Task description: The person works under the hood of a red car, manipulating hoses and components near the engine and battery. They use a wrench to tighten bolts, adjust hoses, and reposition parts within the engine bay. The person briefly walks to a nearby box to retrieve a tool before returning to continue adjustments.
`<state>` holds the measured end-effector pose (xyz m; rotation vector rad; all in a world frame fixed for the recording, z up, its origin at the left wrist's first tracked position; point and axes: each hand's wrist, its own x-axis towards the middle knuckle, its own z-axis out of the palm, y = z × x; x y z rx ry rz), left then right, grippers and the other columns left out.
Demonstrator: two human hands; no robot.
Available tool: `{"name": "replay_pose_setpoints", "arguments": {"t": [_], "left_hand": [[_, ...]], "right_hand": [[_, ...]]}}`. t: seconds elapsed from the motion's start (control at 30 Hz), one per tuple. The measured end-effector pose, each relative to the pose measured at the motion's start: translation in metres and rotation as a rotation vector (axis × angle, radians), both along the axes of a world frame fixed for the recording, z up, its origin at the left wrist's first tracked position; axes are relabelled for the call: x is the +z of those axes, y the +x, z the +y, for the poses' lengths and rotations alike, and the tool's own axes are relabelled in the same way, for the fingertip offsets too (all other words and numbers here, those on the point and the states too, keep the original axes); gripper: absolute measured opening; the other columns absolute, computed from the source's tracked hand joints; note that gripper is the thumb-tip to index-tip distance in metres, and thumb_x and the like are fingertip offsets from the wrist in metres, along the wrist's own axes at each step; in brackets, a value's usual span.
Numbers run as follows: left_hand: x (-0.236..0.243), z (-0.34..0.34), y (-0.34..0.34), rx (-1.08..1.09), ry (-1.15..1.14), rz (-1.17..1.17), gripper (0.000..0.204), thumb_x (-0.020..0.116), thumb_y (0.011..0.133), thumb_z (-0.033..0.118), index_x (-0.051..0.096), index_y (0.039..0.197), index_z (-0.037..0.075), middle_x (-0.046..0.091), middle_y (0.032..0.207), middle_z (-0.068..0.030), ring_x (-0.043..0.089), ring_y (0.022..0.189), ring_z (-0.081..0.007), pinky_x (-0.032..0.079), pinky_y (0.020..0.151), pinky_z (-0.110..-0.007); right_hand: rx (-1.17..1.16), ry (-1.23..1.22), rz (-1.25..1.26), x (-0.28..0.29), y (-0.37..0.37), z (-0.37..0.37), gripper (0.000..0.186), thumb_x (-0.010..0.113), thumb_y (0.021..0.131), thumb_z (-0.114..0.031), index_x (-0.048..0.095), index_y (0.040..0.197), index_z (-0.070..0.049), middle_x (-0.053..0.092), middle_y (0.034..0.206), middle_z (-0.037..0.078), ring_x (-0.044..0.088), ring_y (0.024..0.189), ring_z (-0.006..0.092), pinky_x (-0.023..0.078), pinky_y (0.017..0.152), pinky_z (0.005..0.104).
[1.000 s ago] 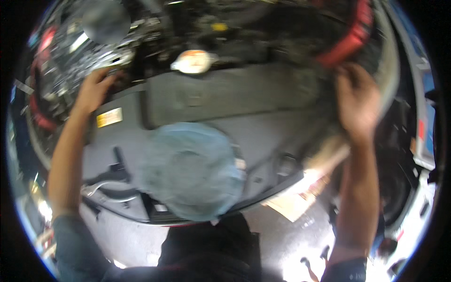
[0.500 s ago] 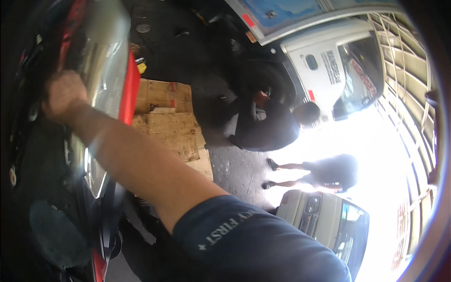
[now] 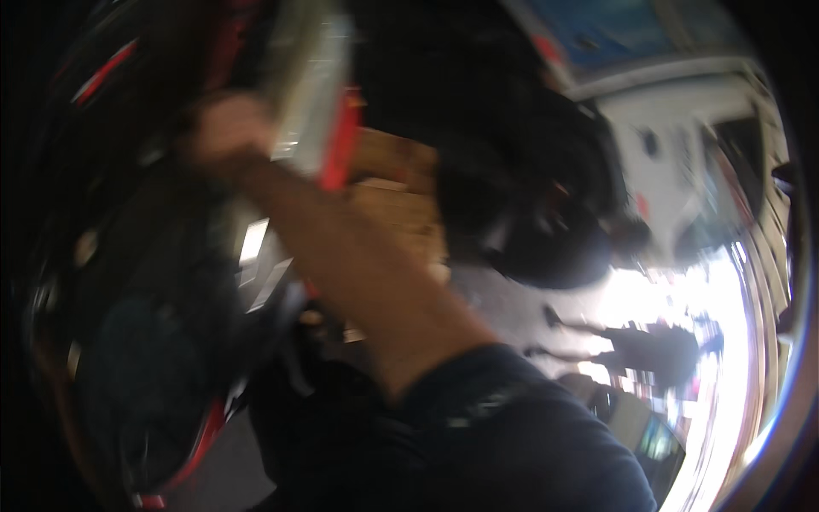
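Hood edge (image 3: 311, 94) was gripped by right hand (image 3: 223, 128) (blurred); firmer, steadier hold advised; left hand unseen.

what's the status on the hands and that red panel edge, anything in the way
Right hand on the red panel edge, grip blurred. Left hand out of view. Cardboard on the floor beyond; nothing seen blocking.

1. Heavy motion blur smeared the whole view.
2. Harsh daylight blew out the lower right.
3. The left side lay in deep shadow.
4. Fisheye curvature bent the rim.
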<state>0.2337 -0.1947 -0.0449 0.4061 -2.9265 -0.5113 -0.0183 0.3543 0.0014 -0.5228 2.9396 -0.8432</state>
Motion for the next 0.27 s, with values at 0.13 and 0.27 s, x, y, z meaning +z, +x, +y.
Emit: {"name": "replay_pose_setpoints", "arguments": {"t": [0.13, 0.27], "left_hand": [[-0.036, 0.005, -0.001, 0.086, 0.660, 0.292, 0.035, 0.048, 0.100, 0.016, 0.054, 0.130, -0.001, 0.061, 0.125, -0.0169, 0.058, 0.115, -0.0244, 0.042, 0.103, -0.038], [0.016, 0.064, -0.009, 0.271, 0.141, 0.075, 0.043, 0.050, 0.098, 0.026, 0.054, 0.130, -0.003, 0.059, 0.128, -0.0233, 0.055, 0.121, -0.0349, 0.038, 0.104, -0.037]], "right_hand": [[0.106, -0.073, 0.432, -0.004, -0.006, 0.022, 0.035, 0.071, 0.078, -0.034, 0.069, 0.102, -0.008, 0.069, 0.099, 0.014, 0.065, 0.092, 0.0336, 0.051, 0.079, 0.0433], [0.211, -0.062, 0.515, 0.019, 0.002, -0.020, 0.027, 0.070, 0.078, -0.024, 0.068, 0.096, -0.003, 0.068, 0.089, 0.016, 0.067, 0.085, 0.0329, 0.053, 0.075, 0.0419]]}}
